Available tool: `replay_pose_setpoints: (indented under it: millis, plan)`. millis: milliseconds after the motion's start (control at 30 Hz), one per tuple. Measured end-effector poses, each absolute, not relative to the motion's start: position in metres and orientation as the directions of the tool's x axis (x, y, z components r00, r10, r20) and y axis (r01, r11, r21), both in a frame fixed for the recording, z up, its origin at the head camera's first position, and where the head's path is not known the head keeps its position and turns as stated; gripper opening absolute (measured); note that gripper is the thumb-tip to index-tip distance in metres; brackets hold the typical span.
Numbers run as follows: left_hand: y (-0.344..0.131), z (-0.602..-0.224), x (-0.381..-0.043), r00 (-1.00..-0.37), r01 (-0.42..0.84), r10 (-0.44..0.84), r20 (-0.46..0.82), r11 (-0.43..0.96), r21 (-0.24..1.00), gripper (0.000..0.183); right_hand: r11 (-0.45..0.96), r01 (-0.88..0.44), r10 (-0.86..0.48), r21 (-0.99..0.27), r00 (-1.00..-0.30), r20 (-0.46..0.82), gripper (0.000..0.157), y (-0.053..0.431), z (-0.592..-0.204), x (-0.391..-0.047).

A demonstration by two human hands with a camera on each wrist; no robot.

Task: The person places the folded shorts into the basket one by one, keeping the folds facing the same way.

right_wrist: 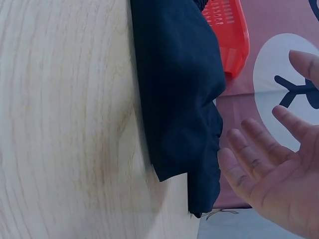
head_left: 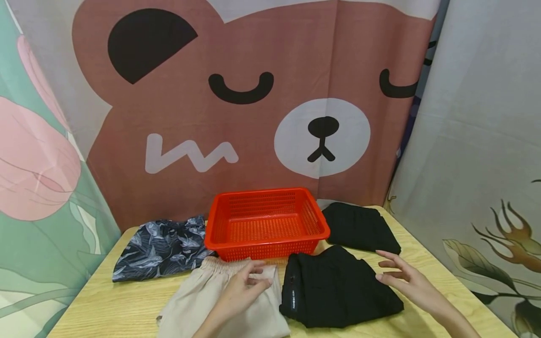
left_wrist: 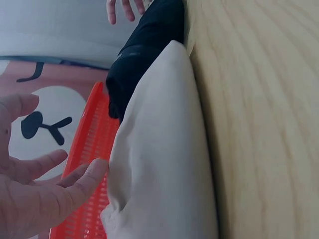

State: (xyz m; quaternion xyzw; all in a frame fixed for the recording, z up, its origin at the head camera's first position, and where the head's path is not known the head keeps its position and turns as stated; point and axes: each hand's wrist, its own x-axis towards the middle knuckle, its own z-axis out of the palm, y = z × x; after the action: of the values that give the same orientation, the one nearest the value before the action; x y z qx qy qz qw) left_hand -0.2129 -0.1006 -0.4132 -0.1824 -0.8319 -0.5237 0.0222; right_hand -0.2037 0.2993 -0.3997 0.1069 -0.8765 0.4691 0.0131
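Over the folded beige shorts (head_left: 190,300), with their gathered waistband toward the basket, hovers my left hand (head_left: 243,288), fingers relaxed and holding nothing. In the left wrist view its fingertips (left_wrist: 97,169) overlap the edge of the beige cloth. My right hand (head_left: 405,281) hangs at the right side of a folded black garment (head_left: 338,291), which has a small white-lettered label at its left edge. The right wrist view shows that palm (right_wrist: 284,184) with fingers loosely spread and nothing in them.
A red plastic basket (head_left: 265,245) stands at the back middle of the wooden table (head_left: 118,310). Left of it lies a folded dark leaf-patterned garment (head_left: 162,249); to its right, another folded black garment (head_left: 361,227). A bear-print curtain (head_left: 262,122) hangs behind the table.
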Motion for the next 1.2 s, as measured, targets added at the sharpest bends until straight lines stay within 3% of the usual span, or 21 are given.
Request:
replay_pose_setpoints:
  millis: [267,500,1200]
  plan:
    - [-0.083,-0.412,-0.211,-0.932,0.261,0.329,0.151,0.322,0.91,0.041,0.545,-0.142,-0.165,-0.827,-0.984,0.06,0.057,0.303,-0.405,-0.205]
    - [-0.067,-0.42,-0.212,-0.931,0.217,0.351,0.1,0.312,0.925,0.05,0.565,-0.117,-0.163,-0.817,-0.986,0.029,0.057,0.304,-0.411,-0.208]
    - [-0.044,-0.429,-0.22,-0.93,0.17,0.366,-0.002,0.438,0.883,0.062,0.573,-0.029,-0.154,-0.819,-0.985,-0.073,0.062,0.301,-0.421,-0.213]
